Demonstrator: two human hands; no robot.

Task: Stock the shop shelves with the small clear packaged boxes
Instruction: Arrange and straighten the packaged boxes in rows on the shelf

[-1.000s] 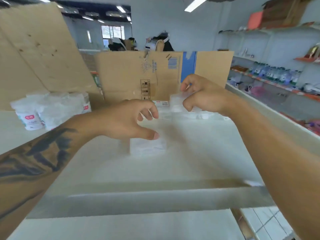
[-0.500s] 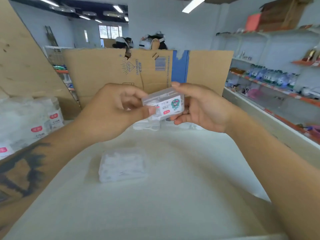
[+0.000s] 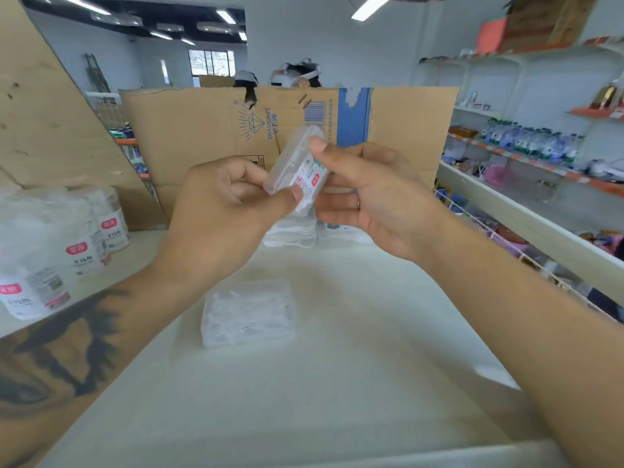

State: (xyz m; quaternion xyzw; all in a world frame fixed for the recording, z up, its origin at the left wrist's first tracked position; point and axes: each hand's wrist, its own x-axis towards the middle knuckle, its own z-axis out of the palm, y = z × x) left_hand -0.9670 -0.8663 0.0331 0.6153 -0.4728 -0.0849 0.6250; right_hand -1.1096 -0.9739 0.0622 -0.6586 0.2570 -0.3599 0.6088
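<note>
Above the shelf (image 3: 337, 383), your left hand (image 3: 216, 211) and right hand (image 3: 374, 197) both pinch one clear box (image 3: 299, 170); next, set it down squarely beside the box lying flat (image 3: 248, 312).

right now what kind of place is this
Most likely a small shop being stocked: wall shelves hold rows of bottles, a cardboard carton stands open, and both hands hold a labelled clear box.

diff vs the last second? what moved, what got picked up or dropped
The small clear box came up off the white shelf: first in the right hand alone at the back, now held by both, the left hand having joined. Since half a second ago it has tipped from level to steeply tilted. The other clear box stays flat on the shelf.
</note>
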